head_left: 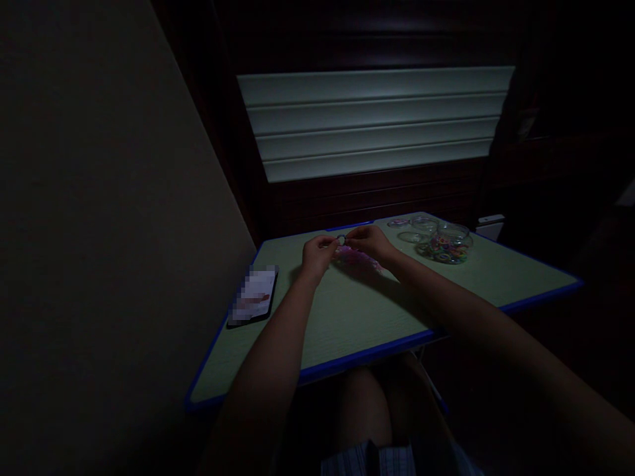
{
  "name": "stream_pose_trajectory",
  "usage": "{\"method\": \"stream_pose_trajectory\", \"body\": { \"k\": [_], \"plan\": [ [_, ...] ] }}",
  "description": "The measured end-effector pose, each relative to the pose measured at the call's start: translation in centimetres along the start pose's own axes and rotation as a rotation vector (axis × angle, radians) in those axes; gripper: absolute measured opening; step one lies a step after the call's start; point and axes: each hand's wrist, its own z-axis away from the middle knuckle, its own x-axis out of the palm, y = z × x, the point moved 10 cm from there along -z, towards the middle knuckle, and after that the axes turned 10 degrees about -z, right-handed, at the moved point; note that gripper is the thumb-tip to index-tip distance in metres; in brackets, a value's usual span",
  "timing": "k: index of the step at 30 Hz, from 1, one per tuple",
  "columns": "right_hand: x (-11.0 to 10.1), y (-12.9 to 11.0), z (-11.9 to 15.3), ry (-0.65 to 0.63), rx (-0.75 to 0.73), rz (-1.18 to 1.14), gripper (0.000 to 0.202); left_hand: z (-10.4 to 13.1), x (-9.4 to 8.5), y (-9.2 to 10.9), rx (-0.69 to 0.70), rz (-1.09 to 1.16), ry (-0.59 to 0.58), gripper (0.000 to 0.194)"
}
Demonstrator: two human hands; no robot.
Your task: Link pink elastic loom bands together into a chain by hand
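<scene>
Between my two hands is a small dark ring, held just above the far middle of the table. My left hand pinches its left side with thumb and finger. On the other side, the fingertips of my right hand close on the ring's right edge. Below and beside my right hand lies a pink, partly see-through bunch on the table; its exact make-up is too dim to tell.
The pale green table has a blue edge. A phone lies at left. At right stand a clear jar of colourful bands, another clear round container and a clear lid. A wall rises at left.
</scene>
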Motion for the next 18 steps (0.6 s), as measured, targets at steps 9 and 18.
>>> {"method": "stream_pose_trajectory", "body": {
  "k": [9, 18],
  "plan": [
    [-0.2, 0.6, -0.1, 0.006, 0.042, 0.043, 0.015, -0.5, -0.5, -0.2, 0.024, 0.005, 0.051, 0.018],
    [-0.1, -0.6, -0.3, -0.004, -0.086, 0.094, 0.024, -0.3, -0.3, -0.1, 0.033, -0.041, 0.029, 0.019]
  ]
}}
